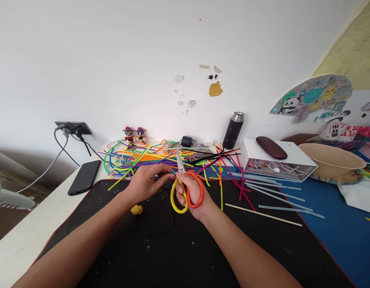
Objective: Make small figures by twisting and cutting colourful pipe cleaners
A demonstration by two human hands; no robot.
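The left hand (144, 185) is narrowed to a pinch on a small blue piece (173, 173), probably a cut of pipe cleaner, near the centre of the view above the black mat (161, 256). The right hand (194, 187) holds scissors (181, 170), blades toward twelve o'clock, their yellow and orange loops around its fingers and palm; its thumb tip nearly meets the left fingertips, so the tool seems parked to leave those digits free for fine handling (whether that thumb also grips the piece, I cannot tell). From the hands, loose pipe cleaners (143, 160) spread at eleven o'clock, presumably kept within reach, and a yellow piece (136, 209) lies at eight. Translucent sticks (277, 193) rest at three o'clock, and a black phone (84, 177) sits at nine, likely clear of the work.
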